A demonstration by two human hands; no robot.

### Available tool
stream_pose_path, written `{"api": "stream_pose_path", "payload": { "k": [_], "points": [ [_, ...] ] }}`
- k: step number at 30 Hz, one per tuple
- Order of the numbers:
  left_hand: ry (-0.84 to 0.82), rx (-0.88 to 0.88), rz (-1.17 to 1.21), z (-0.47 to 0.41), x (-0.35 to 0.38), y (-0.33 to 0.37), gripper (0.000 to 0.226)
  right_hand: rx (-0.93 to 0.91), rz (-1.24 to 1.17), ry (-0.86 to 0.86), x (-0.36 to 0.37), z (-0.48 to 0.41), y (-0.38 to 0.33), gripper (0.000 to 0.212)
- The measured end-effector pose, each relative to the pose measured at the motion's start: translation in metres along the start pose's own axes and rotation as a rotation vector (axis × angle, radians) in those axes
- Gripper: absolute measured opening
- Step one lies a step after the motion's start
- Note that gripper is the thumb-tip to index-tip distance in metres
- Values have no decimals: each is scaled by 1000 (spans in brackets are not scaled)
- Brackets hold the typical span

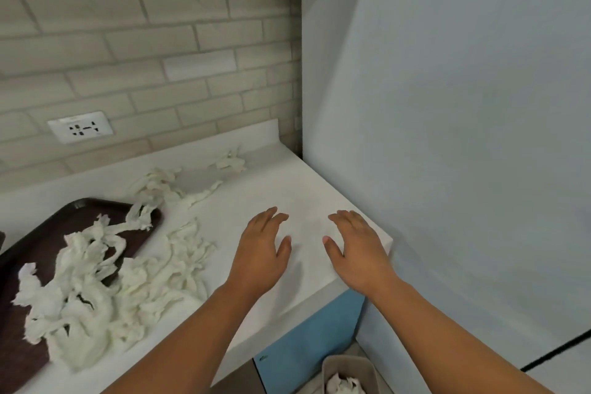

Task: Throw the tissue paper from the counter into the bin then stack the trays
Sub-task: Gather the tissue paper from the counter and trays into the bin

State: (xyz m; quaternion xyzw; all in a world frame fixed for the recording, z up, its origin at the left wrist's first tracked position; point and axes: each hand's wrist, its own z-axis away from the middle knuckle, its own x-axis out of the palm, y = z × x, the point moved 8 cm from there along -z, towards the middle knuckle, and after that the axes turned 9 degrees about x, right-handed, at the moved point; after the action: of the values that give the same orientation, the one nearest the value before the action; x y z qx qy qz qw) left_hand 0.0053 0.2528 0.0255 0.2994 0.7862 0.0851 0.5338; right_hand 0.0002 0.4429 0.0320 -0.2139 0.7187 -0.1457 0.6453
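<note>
A large heap of crumpled white tissue paper (96, 291) lies across the right end of a dark brown tray (41, 233) and spills onto the white counter (303, 195). More twisted strips (166, 185) trail toward the wall, and a small piece (230, 163) lies near the back. My left hand (262, 249) and my right hand (355, 249) hover flat over the counter's bare right corner, fingers straight, holding nothing. A grey bin (348, 371) stands on the floor below the counter end, with some tissue inside.
A tiled wall with a white power socket (81, 127) runs behind the counter. A plain pale wall (447, 137) closes the right side. Below the counter edge is a blue cabinet front (307, 342). A black cable (556, 350) crosses the lower right.
</note>
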Motion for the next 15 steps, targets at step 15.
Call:
{"api": "stream_pose_path", "payload": {
  "k": [15],
  "points": [
    [-216,-191,-225,-97,-20,-263,40,-91,10,-128,155,-168,-123,47]
  ]
}}
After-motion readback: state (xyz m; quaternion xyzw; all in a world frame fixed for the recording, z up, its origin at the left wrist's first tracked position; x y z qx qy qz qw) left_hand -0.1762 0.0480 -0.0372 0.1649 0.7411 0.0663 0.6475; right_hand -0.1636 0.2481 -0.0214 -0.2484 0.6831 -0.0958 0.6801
